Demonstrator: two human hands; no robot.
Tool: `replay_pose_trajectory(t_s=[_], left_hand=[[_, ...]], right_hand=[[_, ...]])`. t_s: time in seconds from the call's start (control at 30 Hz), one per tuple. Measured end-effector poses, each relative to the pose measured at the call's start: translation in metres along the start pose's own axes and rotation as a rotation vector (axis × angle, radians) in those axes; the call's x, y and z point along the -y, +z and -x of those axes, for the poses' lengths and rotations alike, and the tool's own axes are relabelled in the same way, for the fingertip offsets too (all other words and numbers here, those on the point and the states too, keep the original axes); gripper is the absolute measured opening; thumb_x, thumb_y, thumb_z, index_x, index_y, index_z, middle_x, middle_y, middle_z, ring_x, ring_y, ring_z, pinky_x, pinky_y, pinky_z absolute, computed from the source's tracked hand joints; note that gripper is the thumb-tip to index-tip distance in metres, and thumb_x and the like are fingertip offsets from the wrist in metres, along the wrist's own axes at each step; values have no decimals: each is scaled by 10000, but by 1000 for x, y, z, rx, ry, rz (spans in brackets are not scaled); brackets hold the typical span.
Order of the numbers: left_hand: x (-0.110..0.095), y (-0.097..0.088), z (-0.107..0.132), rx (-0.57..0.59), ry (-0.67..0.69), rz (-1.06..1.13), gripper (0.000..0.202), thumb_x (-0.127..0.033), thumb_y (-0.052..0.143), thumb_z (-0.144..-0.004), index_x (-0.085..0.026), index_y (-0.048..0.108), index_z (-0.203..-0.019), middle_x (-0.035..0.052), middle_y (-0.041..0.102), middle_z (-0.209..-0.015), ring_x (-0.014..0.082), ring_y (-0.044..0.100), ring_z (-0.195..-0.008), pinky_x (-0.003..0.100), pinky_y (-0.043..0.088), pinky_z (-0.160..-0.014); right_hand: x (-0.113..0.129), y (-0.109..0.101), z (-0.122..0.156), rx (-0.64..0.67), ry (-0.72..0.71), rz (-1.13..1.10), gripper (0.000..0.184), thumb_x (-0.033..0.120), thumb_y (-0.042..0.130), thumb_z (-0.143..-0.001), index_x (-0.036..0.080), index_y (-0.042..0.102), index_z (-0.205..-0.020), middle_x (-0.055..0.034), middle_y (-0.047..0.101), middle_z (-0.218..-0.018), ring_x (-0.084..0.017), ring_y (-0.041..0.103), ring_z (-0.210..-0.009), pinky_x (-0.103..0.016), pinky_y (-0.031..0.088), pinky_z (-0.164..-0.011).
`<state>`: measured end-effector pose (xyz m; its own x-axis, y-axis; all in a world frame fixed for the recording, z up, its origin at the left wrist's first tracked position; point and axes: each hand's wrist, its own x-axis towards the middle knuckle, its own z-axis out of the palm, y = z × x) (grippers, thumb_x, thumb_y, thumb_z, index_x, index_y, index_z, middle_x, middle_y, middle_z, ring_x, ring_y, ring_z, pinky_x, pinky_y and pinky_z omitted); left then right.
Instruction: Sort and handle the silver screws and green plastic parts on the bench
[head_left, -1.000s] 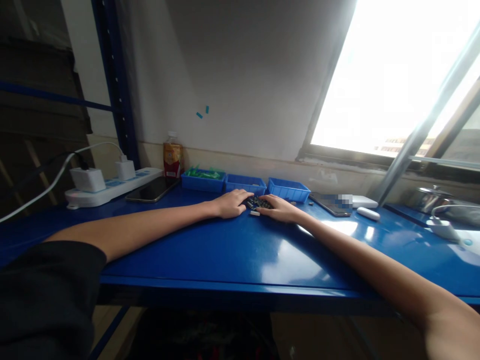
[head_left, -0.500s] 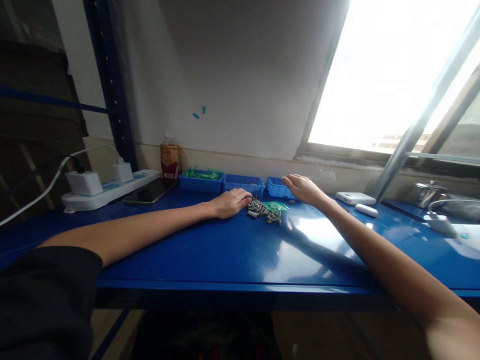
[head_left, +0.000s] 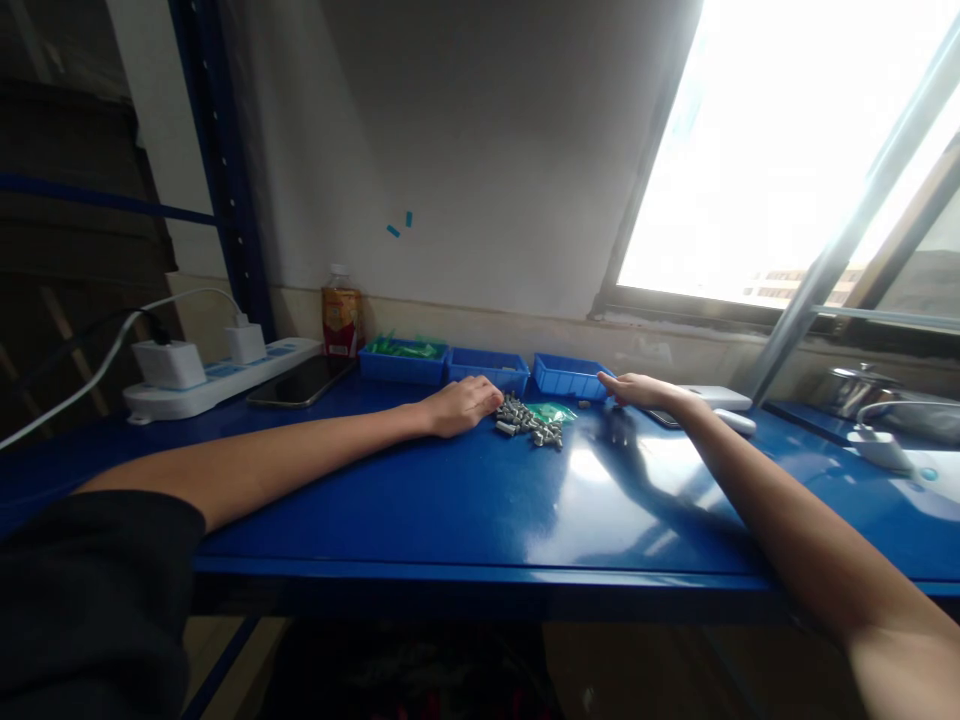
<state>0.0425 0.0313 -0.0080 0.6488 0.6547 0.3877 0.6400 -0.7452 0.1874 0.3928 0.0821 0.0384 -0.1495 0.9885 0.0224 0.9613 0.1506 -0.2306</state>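
Observation:
A heap of small grey metal parts (head_left: 529, 421) lies on the blue table (head_left: 465, 500), with a few green plastic pieces (head_left: 553, 410) beside it. My left hand (head_left: 459, 405) rests on the table with its fingers curled, touching the heap's left side. My right hand (head_left: 637, 389) lies low at the right end of the rightmost blue tray (head_left: 571, 377), fingers stretched flat over a dark phone (head_left: 660, 416). Nothing shows in either hand.
Three blue trays line the wall; the left one (head_left: 405, 358) holds green parts, the middle one (head_left: 489, 366) looks bare. A bottle (head_left: 340, 320), a dark phone (head_left: 300, 381), a white power strip (head_left: 214, 375), white devices (head_left: 720, 398) and a metal pot (head_left: 855, 388) stand around.
My right hand left the heap, rose over the right tray, then came down to the right of it. My left hand stayed at the heap.

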Motion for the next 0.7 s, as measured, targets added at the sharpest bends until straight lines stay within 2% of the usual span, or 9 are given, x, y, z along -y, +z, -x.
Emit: replay_pose_trajectory(t_s=[0.13, 0.23, 0.3, 0.37, 0.43, 0.53, 0.6, 0.67, 0.7], left_hand=[[-1, -2, -2, -13, 6, -29, 425, -432, 265, -975, -194, 596, -1099, 84, 580, -1113, 210, 526, -1054, 345, 411, -942], [-12, -9, 2, -54, 93, -66, 298, -352, 403, -938, -170, 618, -1036, 94, 600, -1083, 219, 530, -1040, 348, 415, -935], [-31, -17, 11, -79, 197, -78, 248, -296, 424, -922, -173, 631, -980, 89, 624, -1036, 211, 545, -996, 361, 404, -947], [-57, -30, 28, -41, 306, -43, 253, -268, 396, -923, -187, 632, -966, 78, 646, -981, 195, 562, -946, 352, 423, -927], [-85, -45, 48, 20, 414, -20, 248, -287, 398, -923, -218, 627, -989, 66, 663, -946, 195, 569, -943, 353, 437, -918], [-113, -67, 72, 20, 488, -8, 237, -291, 398, -920, -268, 608, -1028, 42, 674, -941, 190, 585, -937, 358, 452, -907], [-115, -74, 78, -25, 476, -11, 230, -281, 398, -918, -274, 596, -1037, 35, 674, -941, 190, 586, -941, 355, 456, -897], [-105, -72, 76, -60, 436, -17, 222, -279, 413, -920, -253, 579, -1063, 41, 664, -972, 191, 578, -968, 347, 446, -912], [-97, -68, 72, -53, 388, -29, 222, -280, 428, -918, -233, 570, -1082, 52, 651, -1010, 195, 570, -991, 347, 434, -934]], right_hand=[[19, 10, 2, -5, -75, -11, 612, 622, 244, -903, 204, 686, -836, -94, 709, -914, -267, 653, -888, -395, 476, -857], [37, 22, 5, -47, -167, 20, 590, 651, 296, -885, 218, 666, -732, -101, 700, -875, -278, 638, -907, -403, 470, -849], [48, 30, 8, -30, -237, 64, 597, 650, 294, -887, 223, 643, -657, -102, 682, -781, -278, 635, -887, -400, 471, -830], [57, 35, 11, -26, -290, 77, 596, 657, 305, -881, 220, 640, -651, -94, 668, -752, -278, 625, -913, -396, 468, -839], [68, 39, 16, -44, -355, 63, 601, 669, 309, -874, 211, 657, -702, -88, 663, -768, -273, 619, -917, -389, 475, -833], [88, 40, 28, -39, -430, 33, 604, 643, 270, -899, 206, 676, -801, -79, 667, -820, -245, 622, -879, -358, 485, -801], [102, 34, 40, 10, -448, 43, 580, 590, 247, -928, 207, 679, -868, -78, 671, -902, -227, 623, -879, -345, 482, -810], [111, 22, 57, 32, -506, 73, 504, 521, 278, -945, 214, 676, -963, -77, 661, -987, -227, 613, -943, -347, 470, -852], [112, 15, 66, 20, -556, 103, 432, 497, 347, -934, 221, 669, -1016, -77, 652, -1024, -239, 598, -987, -359, 463, -875]])
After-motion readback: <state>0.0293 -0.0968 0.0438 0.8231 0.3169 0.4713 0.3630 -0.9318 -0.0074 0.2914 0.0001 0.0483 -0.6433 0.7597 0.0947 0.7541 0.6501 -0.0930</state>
